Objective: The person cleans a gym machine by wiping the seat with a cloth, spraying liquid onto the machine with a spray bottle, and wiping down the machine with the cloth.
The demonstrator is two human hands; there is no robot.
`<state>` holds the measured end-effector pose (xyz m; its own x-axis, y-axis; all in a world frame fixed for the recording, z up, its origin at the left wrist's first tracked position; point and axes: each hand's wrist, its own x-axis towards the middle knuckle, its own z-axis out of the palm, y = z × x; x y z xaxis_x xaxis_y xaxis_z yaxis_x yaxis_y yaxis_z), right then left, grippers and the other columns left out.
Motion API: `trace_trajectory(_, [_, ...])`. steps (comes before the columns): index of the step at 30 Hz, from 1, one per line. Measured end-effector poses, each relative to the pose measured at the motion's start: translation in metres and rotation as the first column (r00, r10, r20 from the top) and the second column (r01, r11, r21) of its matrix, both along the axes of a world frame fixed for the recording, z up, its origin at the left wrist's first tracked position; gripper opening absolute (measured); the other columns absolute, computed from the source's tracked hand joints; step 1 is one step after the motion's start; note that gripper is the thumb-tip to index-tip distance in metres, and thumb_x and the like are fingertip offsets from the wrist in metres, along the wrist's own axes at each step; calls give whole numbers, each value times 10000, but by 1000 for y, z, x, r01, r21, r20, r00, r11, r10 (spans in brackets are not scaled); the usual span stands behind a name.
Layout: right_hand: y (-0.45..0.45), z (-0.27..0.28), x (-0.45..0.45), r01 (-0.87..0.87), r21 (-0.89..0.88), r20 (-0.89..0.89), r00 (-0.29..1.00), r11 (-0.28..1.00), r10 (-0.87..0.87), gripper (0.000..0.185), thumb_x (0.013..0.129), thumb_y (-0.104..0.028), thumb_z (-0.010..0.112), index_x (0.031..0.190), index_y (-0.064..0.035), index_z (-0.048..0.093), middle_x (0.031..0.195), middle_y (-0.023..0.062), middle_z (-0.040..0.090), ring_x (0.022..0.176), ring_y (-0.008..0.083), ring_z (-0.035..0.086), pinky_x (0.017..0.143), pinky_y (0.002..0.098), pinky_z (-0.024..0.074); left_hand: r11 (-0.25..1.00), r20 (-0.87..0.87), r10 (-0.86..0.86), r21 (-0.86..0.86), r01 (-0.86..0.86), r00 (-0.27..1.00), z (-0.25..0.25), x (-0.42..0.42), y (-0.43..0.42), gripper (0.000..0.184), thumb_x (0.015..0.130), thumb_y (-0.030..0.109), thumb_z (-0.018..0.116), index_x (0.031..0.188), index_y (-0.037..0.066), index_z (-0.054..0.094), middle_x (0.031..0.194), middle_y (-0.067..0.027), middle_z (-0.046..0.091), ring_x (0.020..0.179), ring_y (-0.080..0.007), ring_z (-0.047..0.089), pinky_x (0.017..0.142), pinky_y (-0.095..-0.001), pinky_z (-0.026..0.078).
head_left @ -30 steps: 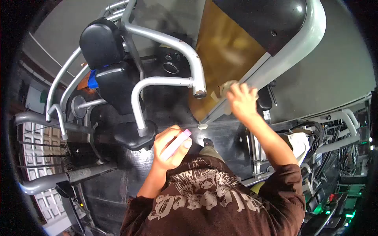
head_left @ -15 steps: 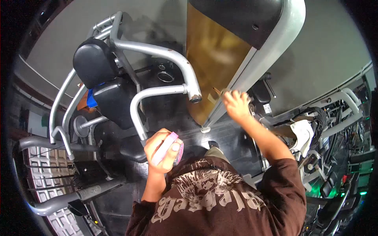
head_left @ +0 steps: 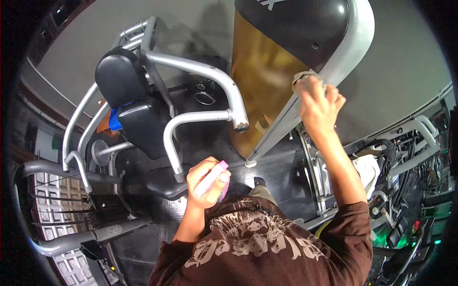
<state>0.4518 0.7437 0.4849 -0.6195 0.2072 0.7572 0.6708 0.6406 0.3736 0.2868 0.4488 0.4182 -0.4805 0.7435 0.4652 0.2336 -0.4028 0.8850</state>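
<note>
My left hand (head_left: pixel 204 183) is wrapped round a pink spray bottle (head_left: pixel 210 179), seen from above in front of my shirt. Its pale head and pink tip show between my fingers, while most of the body is hidden. Out to the right, my right hand (head_left: pixel 320 107) presses a greyish-beige cloth (head_left: pixel 305 76) to the upright frame of a gym machine. The cloth lies at the edge where the silver post (head_left: pixel 341 62) meets the black cover (head_left: pixel 296 28). Below that cover is a shiny amber panel (head_left: pixel 262 71).
On the left stands a machine with a black padded seat (head_left: pixel 138 119) and bent silver handles (head_left: pixel 205 71), one ending near my left hand. A white cloth (head_left: pixel 367 169) hangs on equipment at the right. Dark flooring (head_left: pixel 286 178) lies below.
My right hand has moved up along the silver post, and the cloth in it now shows. My left hand has shifted slightly right with the spray bottle, as the view moved a little.
</note>
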Motion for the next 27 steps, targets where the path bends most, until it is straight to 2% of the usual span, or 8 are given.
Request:
trace_trajectory(6, [-6,-171,15,-30,-212,327,940,977,100,203,837,-245,680,961,-110,768,1215,-23,574,1073,235,536,902,504,408,999,-27,-36,12,37,999,2,-3,0,156,883,67,722,925,-74,671,796,-133,688,660,-232,631,611,-325,505])
trace_trajectory(9, [-15,-266,20,71,-351,456,884,934,104,165,888,-254,642,870,-161,777,1228,-42,582,1147,245,506,926,512,396,1000,-6,1,-4,-1,1000,1,-4,-7,157,882,71,725,919,-73,672,791,-132,684,657,-233,628,607,-326,501])
trace_trajectory(11, [-21,-294,20,186,-470,519,849,863,100,170,895,-250,624,934,-177,773,1246,-28,581,1154,249,501,938,520,390,1000,-9,22,13,-22,1000,-1,-6,-16,164,882,78,727,918,-72,674,784,-131,679,654,-231,625,603,-325,496])
trace_trajectory(14, [-35,-228,9,218,-531,486,870,819,83,198,881,-229,630,1029,-210,760,1258,-5,579,1162,268,500,937,540,392,998,-41,54,-18,-55,998,-5,-17,-30,192,887,107,727,918,-75,673,773,-131,672,653,-217,625,597,-315,492])
trace_trajectory(17, [-33,-117,1,113,-496,240,971,861,11,363,769,-124,686,1109,-241,736,1349,0,560,1151,329,500,927,571,389,994,40,96,-62,-93,995,-11,-16,-34,199,895,116,725,918,-74,668,771,-127,670,650,-192,624,594,-300,489])
trace_trajectory(21, [-16,-1,-2,3,-110,-98,995,994,-13,415,755,-149,701,1149,-274,738,1251,-56,632,1090,285,513,897,484,342,996,77,75,-61,-71,994,-11,-13,-24,179,895,99,723,924,-68,669,779,-125,678,644,-180,621,593,-292,489])
trace_trajectory(24, [-9,-5,-5,106,-32,82,991,994,-103,300,785,-220,664,1078,-226,731,1218,-34,589,1090,265,518,878,491,371,1000,51,0,-27,2,999,-8,-13,-14,159,894,88,722,924,-60,671,781,-119,680,652,-190,625,597,-298,493])
trace_trajectory(27, [-6,-80,-4,124,-31,304,946,992,-109,244,827,-266,625,1035,-193,729,1145,-13,536,1103,266,522,915,542,404,1000,-30,-15,-18,14,999,-7,-14,-11,148,896,85,719,909,-55,672,782,-121,682,652,-204,627,599,-305,497])
